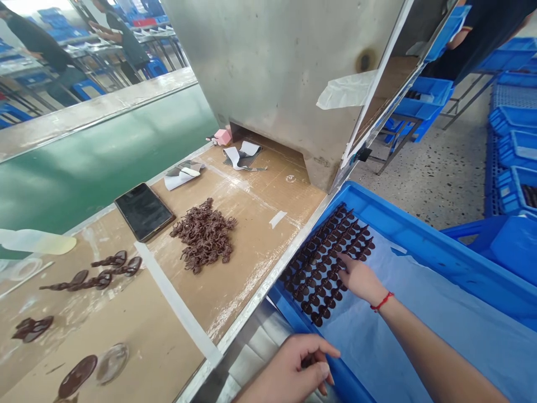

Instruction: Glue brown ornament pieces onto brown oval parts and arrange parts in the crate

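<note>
The open right hand [361, 280] lies flat-fingered against aligned rows of dark brown moulded pieces [323, 263] in the blue plastic tray [403, 235]; the left hand [289, 372] appears clenched on a small dark piece [308, 361].

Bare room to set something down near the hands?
Free: blue liner sheet, right of the dark moulded rows; brown board between the loose heap and the blue tray's rim. Crowded: those rows, under the right hand.
</note>
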Tool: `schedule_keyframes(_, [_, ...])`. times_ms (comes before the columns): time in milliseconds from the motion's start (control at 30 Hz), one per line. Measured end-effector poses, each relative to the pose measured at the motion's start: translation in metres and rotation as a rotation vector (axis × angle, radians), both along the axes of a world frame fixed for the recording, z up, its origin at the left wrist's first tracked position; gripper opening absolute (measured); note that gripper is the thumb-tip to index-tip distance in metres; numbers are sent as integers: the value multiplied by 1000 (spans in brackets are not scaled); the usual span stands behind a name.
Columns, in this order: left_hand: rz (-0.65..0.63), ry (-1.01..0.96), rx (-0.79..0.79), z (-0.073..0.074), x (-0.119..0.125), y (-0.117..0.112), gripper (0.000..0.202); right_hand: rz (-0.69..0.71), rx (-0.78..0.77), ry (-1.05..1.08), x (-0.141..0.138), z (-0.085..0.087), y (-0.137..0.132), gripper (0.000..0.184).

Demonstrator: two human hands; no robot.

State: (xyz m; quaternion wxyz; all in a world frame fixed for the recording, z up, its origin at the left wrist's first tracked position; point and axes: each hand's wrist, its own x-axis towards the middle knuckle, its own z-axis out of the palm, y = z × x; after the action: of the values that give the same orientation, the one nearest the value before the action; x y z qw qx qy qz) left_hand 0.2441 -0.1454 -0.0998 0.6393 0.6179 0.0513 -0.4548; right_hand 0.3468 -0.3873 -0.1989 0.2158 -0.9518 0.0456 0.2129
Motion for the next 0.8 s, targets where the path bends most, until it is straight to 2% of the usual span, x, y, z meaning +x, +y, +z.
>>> schedule_keyframes(500, [-34,-16,-98,-22,1,6,36,-71,4,3,23,-2,-17,28])
schedule_keyframes(800, [22,-22,-156,-41,-5,10,43,-112,-37,-25,45,-3,-37,26])
